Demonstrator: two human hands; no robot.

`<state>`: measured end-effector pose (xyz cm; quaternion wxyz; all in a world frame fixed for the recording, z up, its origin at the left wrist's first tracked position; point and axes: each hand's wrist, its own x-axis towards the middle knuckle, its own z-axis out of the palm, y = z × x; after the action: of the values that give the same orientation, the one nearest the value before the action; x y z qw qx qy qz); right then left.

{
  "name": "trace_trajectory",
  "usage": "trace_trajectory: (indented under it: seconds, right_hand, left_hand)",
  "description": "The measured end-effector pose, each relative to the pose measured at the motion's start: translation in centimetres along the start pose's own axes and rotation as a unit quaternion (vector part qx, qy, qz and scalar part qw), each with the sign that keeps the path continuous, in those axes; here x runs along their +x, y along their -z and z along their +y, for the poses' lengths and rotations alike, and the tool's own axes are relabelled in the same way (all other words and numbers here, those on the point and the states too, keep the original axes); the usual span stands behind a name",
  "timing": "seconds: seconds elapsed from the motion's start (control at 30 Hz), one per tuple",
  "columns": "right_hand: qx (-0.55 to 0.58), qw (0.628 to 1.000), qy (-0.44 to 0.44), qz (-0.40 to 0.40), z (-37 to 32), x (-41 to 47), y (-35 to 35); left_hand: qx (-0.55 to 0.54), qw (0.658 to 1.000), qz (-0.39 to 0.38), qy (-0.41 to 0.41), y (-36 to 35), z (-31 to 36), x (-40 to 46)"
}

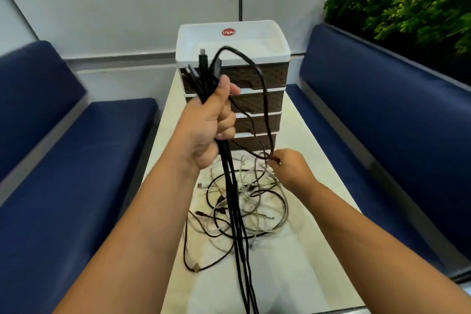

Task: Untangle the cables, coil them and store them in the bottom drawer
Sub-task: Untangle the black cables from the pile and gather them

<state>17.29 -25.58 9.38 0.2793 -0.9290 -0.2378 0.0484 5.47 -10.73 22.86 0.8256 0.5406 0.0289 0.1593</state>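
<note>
White table (300, 275) between two blue benches (63, 160); drawer unit (234, 79) at far end, bottom drawer (257, 141) looks closed. Left hand (211, 125) raised, clenched around a bunch of black cables (230, 186), plug ends sticking up above the fist, tails hanging to the near edge. Right hand (288, 164) low, pinching the end of one black cable (262, 99) that arcs over from the bunch. Loose tangle (249, 204) of pale and dark cables lies on the table below. Risk: hanging strands run through the tangle; pulling may tighten knots or drag the pile off.
</note>
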Motion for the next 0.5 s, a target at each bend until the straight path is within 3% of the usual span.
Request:
trace_trajectory:
  seconds: [0.1, 0.2, 0.33, 0.4, 0.5]
  right_hand:
    - [-0.042, 0.994, -0.067, -0.070, 1.7, 0.0, -0.7]
    - [-0.100, 0.983, -0.081, -0.133, 0.6, 0.1, 1.4]
    - [-0.014, 0.999, 0.046, 0.015, -3.1, -0.4, 3.8]
    - [0.012, 0.995, 0.098, 0.002, -4.3, 0.1, 3.1]
    - [-0.026, 0.994, 0.092, -0.048, -3.9, 0.9, 1.5]
  left_hand:
    - [-0.013, 1.000, -0.003, -0.015, 0.6, 1.5, 0.0]
    - [-0.019, 1.000, -0.009, -0.020, 1.1, 1.8, 0.0]
    - [-0.025, 0.999, -0.003, -0.023, 1.1, 1.9, 0.1]
    - [-0.020, 0.999, -0.003, -0.025, 1.0, 2.0, 0.1]
    - [-0.014, 0.999, -0.002, -0.031, 0.8, 2.3, 0.1]
